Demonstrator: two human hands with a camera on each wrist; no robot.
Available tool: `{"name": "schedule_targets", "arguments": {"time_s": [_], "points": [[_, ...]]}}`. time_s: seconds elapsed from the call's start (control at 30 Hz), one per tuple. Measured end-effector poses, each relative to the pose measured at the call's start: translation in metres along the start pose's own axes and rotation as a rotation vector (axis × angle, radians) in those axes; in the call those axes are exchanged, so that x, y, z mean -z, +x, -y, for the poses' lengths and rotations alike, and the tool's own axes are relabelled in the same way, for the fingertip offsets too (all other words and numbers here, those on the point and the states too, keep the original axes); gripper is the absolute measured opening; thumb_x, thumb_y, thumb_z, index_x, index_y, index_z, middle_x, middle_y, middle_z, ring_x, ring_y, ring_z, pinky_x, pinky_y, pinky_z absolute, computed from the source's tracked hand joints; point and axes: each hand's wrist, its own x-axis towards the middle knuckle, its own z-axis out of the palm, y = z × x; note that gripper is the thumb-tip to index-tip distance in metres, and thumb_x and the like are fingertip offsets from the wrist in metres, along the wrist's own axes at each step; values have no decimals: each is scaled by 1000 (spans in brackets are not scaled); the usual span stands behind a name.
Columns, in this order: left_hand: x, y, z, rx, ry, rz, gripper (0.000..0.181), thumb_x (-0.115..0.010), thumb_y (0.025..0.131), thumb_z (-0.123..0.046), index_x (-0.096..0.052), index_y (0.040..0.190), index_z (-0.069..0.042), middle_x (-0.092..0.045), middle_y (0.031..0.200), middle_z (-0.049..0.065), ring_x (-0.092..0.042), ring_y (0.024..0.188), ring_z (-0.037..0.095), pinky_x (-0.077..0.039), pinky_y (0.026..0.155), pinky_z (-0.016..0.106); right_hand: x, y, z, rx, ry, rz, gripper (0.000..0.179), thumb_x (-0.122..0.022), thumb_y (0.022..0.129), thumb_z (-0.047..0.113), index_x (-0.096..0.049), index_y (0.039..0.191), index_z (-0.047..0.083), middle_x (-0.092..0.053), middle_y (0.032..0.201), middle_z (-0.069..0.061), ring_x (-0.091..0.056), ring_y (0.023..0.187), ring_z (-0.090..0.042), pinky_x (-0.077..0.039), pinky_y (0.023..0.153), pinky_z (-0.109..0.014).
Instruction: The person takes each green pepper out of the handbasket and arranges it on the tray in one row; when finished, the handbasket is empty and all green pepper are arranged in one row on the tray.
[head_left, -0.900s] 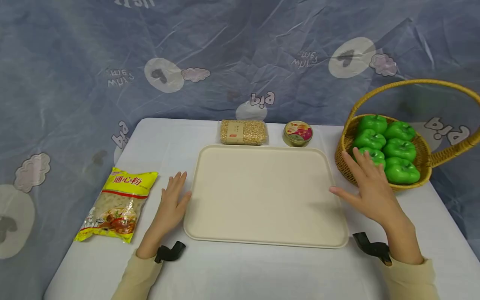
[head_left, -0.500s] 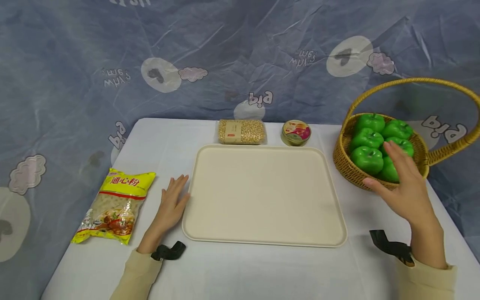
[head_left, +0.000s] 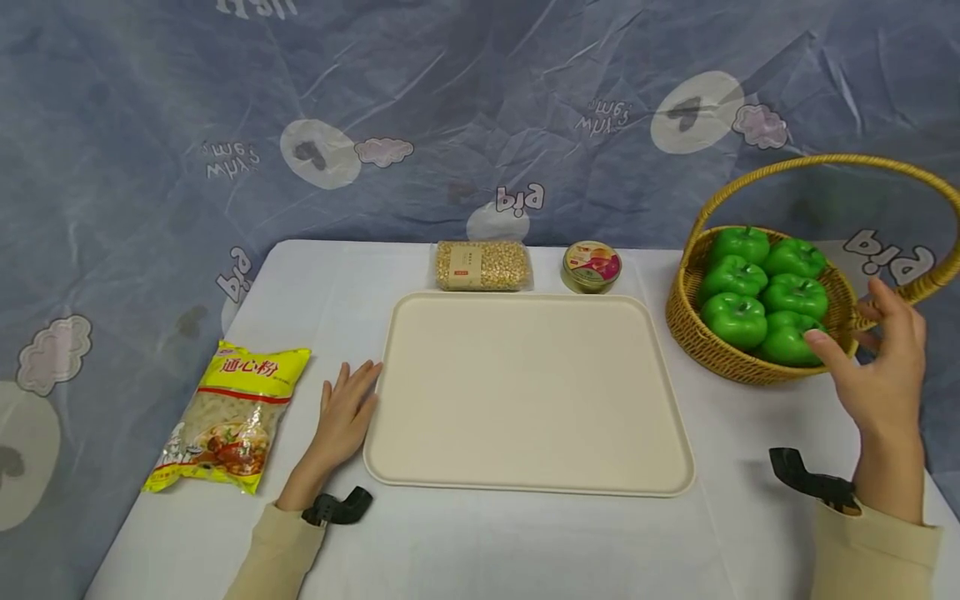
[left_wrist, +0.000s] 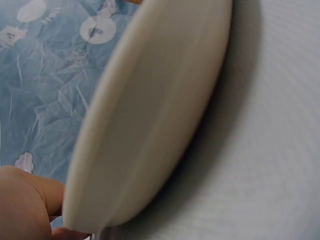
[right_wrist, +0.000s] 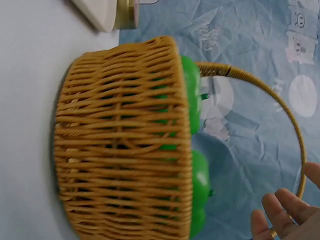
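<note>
My wide right hand (head_left: 885,375) is by the basket handle (head_left: 840,158); reach seemingly done, grip yet to make; left hand (head_left: 345,421) relaxed beside the tray (head_left: 528,392).

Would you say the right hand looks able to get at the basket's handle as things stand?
Probably yes: the right hand is right by the handle at its nearer end, and nothing visible blocks the way; whether they touch isn't clear.

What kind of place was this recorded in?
Probably a staged indoor tabletop setup: printed blue sheeting forms the backdrop, and a beige tray sits near the middle of a white-covered table.
</note>
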Motion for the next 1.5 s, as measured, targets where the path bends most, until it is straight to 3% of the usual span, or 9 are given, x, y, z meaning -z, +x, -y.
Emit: {"name": "schedule_targets", "arguments": {"time_s": [0.37,0.57,0.7,0.83,1.07,1.17,1.3,1.4,1.5], "points": [[-2,-2,0,-9,10,-17,46,-47,101,-10,-44,146,-5,-37,153,24,-12,146,52,4,111,70,-6,6,-28,-388,-62,84,78,-66,90,28,-22,154,37,-22,157,5,-28,126,5,-27,111,-21],[-2,-2,0,-3,12,-13,46,-48,100,-11,-45,146,-6,-38,152,23,-14,146,51,3,111,70,-10,7,-40,-486,-81,153,82,-63,92,36,-12,156,37,-14,161,-3,-23,141,-15,-25,119,-32],[-1,-2,0,-2,13,-16,46,-48,100,-11,-45,146,-6,-38,152,23,-14,146,50,3,112,70,-9,6,-45,-485,-68,180,84,-66,90,36,-14,156,35,-28,145,11,-37,120,-4,-33,101,-18],[-2,-2,1,-18,28,-31,45,-47,100,-11,-46,145,-5,-39,151,24,-15,145,52,2,111,71,-10,6,-47,-445,-80,215,86,-68,88,37,-17,157,30,-26,128,23,-29,97,10,-27,83,-13],[-2,-3,0,-27,21,-28,45,-47,101,-12,-46,145,-5,-39,152,24,-14,145,52,1,110,71,-12,5,-50,-389,-111,232,88,-68,89,35,-17,158,16,-28,148,-16,-24,102,13,-25,82,-12],[-2,-3,0,-34,23,-34,45,-47,101,-12,-46,145,-5,-39,151,25,-15,145,53,1,110,72,-13,4,-52,-370,-131,240,88,-67,89,35,-18,157,12,-24,151,-23,-28,113,4,-27,90,-16],[-2,-2,0,-38,26,-43,45,-48,100,-11,-46,144,-4,-40,151,25,-16,144,53,1,110,72,-14,5,-55,-345,-134,254,87,-66,89,34,-18,157,7,-22,152,-28,-22,136,-29,-21,112,-40],[-2,-2,0,-32,31,-40,45,-48,100,-10,-46,145,-4,-40,151,24,-16,145,53,1,110,72,-14,6,-56,-320,-134,273,87,-66,89,34,-19,155,3,-19,152,-32,-12,140,-43,-11,114,-58],[-1,-2,-1,-27,36,-35,45,-48,100,-10,-46,145,-5,-40,151,24,-16,145,52,1,111,71,-14,6,-57,-286,-163,295,87,-66,90,33,-19,154,-1,-20,152,-34,-11,139,-47,-11,110,-65]]}}
